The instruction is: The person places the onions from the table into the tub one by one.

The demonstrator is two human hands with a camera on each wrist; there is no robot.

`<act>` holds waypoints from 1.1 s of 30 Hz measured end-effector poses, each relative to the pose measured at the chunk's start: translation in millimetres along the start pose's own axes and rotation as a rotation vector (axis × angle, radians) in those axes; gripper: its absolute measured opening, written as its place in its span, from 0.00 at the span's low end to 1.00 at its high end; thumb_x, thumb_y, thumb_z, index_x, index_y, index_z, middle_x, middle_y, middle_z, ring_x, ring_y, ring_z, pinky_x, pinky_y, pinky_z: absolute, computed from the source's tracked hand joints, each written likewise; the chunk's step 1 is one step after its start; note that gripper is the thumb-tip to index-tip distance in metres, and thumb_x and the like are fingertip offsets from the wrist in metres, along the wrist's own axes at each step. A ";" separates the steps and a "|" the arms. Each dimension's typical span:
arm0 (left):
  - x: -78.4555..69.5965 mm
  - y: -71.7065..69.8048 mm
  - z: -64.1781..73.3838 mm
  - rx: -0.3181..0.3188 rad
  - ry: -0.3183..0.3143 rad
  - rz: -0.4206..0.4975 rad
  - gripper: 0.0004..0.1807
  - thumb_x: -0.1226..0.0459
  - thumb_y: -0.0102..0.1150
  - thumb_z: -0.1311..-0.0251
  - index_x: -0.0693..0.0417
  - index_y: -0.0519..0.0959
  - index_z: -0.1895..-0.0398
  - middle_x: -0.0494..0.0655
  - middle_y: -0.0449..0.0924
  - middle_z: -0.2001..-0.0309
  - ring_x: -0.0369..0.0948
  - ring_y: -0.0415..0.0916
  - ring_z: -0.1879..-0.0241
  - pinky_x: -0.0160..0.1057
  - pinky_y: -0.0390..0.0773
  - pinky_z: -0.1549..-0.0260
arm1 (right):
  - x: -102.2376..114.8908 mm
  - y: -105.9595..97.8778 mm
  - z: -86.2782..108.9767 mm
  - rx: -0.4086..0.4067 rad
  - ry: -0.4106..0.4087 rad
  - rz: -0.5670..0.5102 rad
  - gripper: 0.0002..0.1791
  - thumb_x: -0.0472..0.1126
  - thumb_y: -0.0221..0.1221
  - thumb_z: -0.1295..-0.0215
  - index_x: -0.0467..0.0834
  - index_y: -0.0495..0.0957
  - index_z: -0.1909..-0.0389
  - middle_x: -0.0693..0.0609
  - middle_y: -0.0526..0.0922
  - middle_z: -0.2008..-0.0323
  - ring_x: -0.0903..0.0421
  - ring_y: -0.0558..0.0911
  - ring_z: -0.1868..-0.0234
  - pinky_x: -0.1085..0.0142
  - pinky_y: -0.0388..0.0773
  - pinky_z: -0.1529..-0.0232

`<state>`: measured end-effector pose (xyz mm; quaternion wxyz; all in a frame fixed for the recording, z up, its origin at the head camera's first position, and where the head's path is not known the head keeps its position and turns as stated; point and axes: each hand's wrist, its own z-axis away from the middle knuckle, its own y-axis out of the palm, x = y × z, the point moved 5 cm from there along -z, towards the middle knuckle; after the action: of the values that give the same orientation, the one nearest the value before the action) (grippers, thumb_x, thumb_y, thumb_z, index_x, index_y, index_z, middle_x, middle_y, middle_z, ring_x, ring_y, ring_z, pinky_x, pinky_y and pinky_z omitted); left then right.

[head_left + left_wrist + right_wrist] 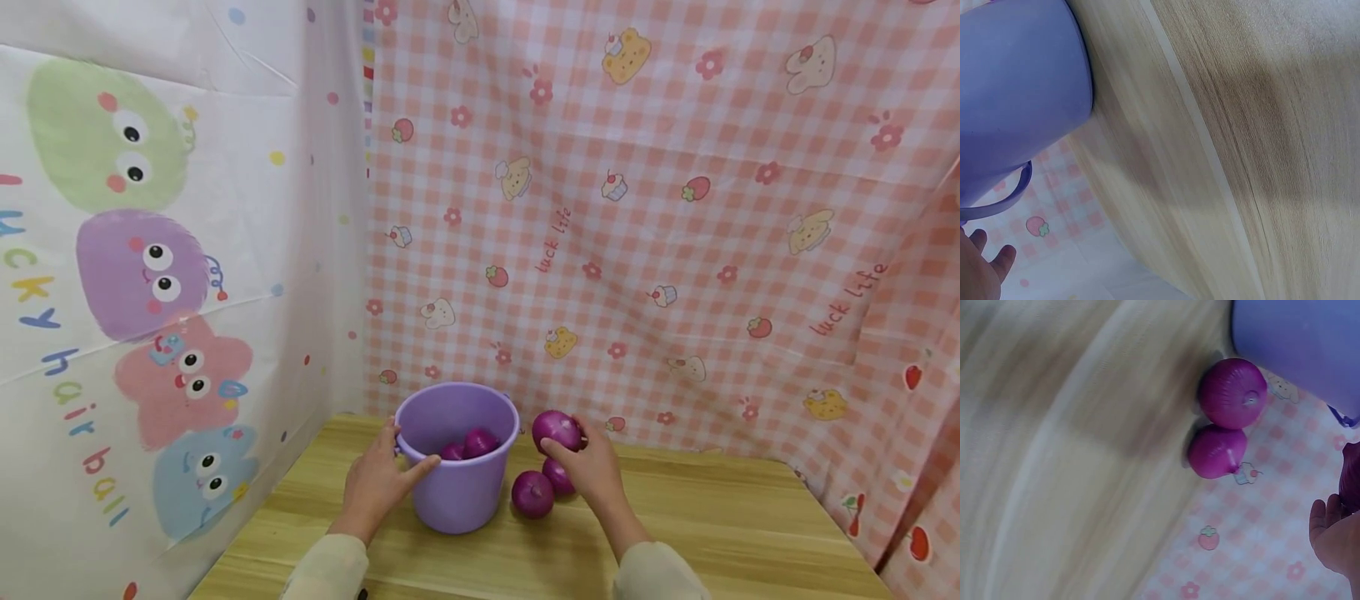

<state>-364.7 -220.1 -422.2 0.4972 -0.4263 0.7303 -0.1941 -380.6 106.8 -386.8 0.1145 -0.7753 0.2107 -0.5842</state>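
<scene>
A purple bucket (457,496) stands upright on the table, with red onions (480,442) inside it. My left hand (378,479) is at the bucket's left rim, thumb over the near edge and fingers along the outer side by the handle (1007,203). To the right of the bucket, my right hand (592,467) grips a red onion (557,432) between thumb and fingers, raised to about rim height. Below it, two more red onions sit on the table: a nearer one (532,494) and one partly behind the hand (557,477).
The wood-grain table (705,525) extends to both sides of the bucket. A pink checked cloth (637,250) hangs behind it, and a white cartoon-print cloth (285,250) hangs along the left side.
</scene>
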 end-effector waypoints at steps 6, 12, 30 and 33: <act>0.5 0.1 -0.3 0.001 0.002 -0.003 0.62 0.25 0.56 0.53 0.60 0.58 0.25 0.60 0.72 0.35 0.58 0.75 0.42 0.62 0.73 0.46 | 15.1 2.1 -5.3 0.010 -0.016 0.022 0.43 0.52 0.69 0.41 0.37 0.66 0.30 0.33 0.74 0.41 0.39 0.78 0.44 0.45 0.75 0.44; -0.1 0.3 -1.2 0.015 -0.002 -0.001 0.63 0.24 0.54 0.53 0.61 0.57 0.25 0.61 0.71 0.34 0.58 0.74 0.40 0.62 0.72 0.45 | 28.9 9.7 -10.6 0.036 -0.040 -0.009 0.42 0.52 0.70 0.42 0.39 0.68 0.31 0.35 0.76 0.41 0.41 0.79 0.45 0.47 0.76 0.45; -0.2 -1.1 -0.2 0.022 -0.013 0.006 0.62 0.27 0.58 0.52 0.60 0.56 0.24 0.60 0.71 0.34 0.58 0.73 0.40 0.62 0.71 0.44 | 59.1 58.0 -10.6 0.103 -0.111 0.012 0.38 0.52 0.72 0.45 0.41 0.73 0.35 0.39 0.77 0.44 0.43 0.78 0.45 0.48 0.77 0.45; -1.0 -1.4 -0.4 0.025 -0.009 0.007 0.62 0.27 0.59 0.52 0.60 0.56 0.24 0.61 0.71 0.34 0.57 0.74 0.41 0.62 0.71 0.44 | 61.3 63.4 -9.7 0.098 -0.103 0.049 0.40 0.52 0.72 0.45 0.41 0.72 0.34 0.38 0.75 0.42 0.41 0.75 0.43 0.46 0.76 0.45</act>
<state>-364.4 -220.1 -420.5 0.5064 -0.4182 0.7273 -0.1995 -388.0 23.1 -358.3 0.1773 -0.7924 0.1945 -0.5503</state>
